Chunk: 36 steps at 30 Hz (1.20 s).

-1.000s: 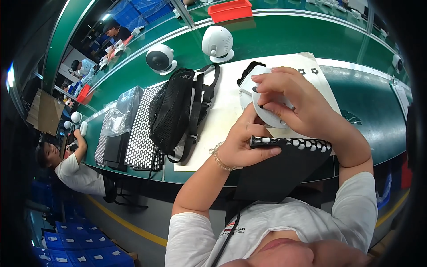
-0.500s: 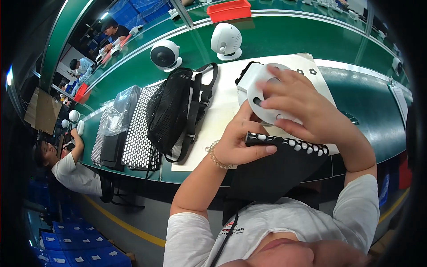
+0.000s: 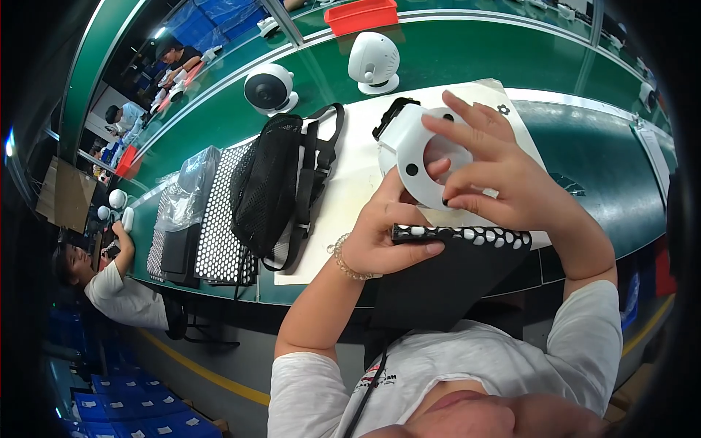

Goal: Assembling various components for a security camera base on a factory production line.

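"Fingers [image 3: 467, 135] of your right hand [image 3: 504, 168] fan apart across the white ring-shaped part [image 3: 418, 152]. Is your thumb pressing the low black dot [image 3: 446, 202]?"

"Your thumb tip sits right by it; whether it touches, I cannot tell."

"Why does your left hand [image 3: 376, 233] hold two things?"

"Your left fingers reach behind the ring while that thumb clamps the black sheet [image 3: 445, 285] at its white-dotted edge, probably so both are near your right hand (one grip, two jobs)."

"And the ring's tilt?"

"You hold it above the pale board [image 3: 350, 212], face toward you, perhaps so its black dots show."
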Motion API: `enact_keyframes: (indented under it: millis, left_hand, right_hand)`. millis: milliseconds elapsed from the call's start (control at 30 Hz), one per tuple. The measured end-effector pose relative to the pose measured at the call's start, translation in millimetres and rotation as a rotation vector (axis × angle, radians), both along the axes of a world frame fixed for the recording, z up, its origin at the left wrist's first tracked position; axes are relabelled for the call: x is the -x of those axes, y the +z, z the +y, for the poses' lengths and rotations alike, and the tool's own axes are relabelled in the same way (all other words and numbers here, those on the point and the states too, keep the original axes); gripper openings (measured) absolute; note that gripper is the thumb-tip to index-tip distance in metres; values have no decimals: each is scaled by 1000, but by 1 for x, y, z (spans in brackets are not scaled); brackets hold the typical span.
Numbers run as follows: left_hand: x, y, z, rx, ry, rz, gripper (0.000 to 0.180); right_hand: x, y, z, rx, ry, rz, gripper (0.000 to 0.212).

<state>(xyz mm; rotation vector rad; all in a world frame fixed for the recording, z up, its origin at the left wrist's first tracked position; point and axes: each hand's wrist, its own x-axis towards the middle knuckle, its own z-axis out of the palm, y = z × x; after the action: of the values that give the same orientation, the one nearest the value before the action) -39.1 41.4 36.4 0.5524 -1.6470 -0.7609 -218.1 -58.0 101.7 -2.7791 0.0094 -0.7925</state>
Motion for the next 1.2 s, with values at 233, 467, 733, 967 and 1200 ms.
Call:
enact_keyframes:
  millis: [233, 467, 733, 967, 1200]
  left_hand:
    - [1, 1, 2, -56, 10, 1, 16]
    - [-1, 0, -2, 38, 22, -32, 17]
    - [-2, 5, 3, -37, 21, -89, 15]
    - [-4, 3, -1, 6, -28, -86, 13]
    - [-3, 1, -3, 27, -32, 41, 13]
  right_hand:
    - [17, 9, 11, 468, -23, 41, 23]
    - [18, 20, 19, 161, -21, -65, 24]
    - [-1, 0, -3, 118, 134, -41, 15]
    - [-1, 1, -2, 79, 120, -4, 9]
    - [-3, -7, 2, -263, 14, -90, 7]
